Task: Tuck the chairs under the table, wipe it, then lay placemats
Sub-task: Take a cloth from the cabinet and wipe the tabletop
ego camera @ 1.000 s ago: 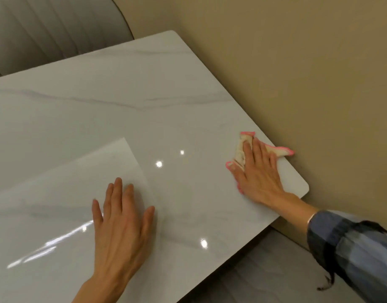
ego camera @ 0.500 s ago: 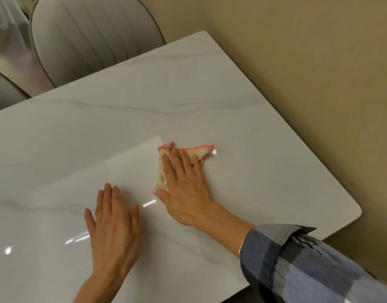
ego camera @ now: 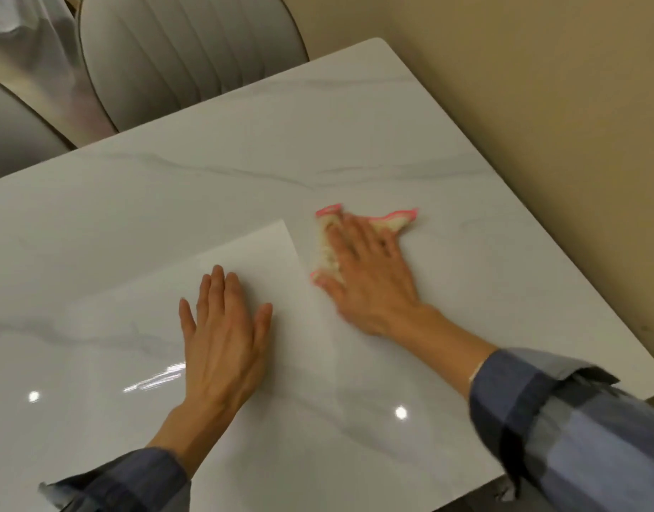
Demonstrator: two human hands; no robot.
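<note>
The bench (ego camera: 355, 116) is a glossy white marble-look top with faint grey veining, its right edge running just beside a beige wall (ego camera: 540, 105). The right hand (ego camera: 370, 275) lies flat on a cream cloth (ego camera: 327, 249) edged in pink, fingers straight and spread, pressing it against the bench surface; its grip is not closed round the cloth, merely bearing down on it. The cloth sits near the middle of the visible bench, slightly right of centre, with its pink hem showing past the fingertips on the far side. The left hand (ego camera: 224, 334) also lies flat, fingers extended and close together, resting on a pale rectangular sheet (ego camera: 244, 253) (possibly a placemat; I cannot tell) whose far right corner ends just beside the cloth. Neither hand holds anything. Both forearms wear blue-grey checked sleeves (ego camera: 562, 430), cuffs turned back. At the far left edge of the bench stand two grey ribbed chairs (ego camera: 177, 53), backs close against the bench edge. Ceiling lights reflect as bright spots on the near surface.
</note>
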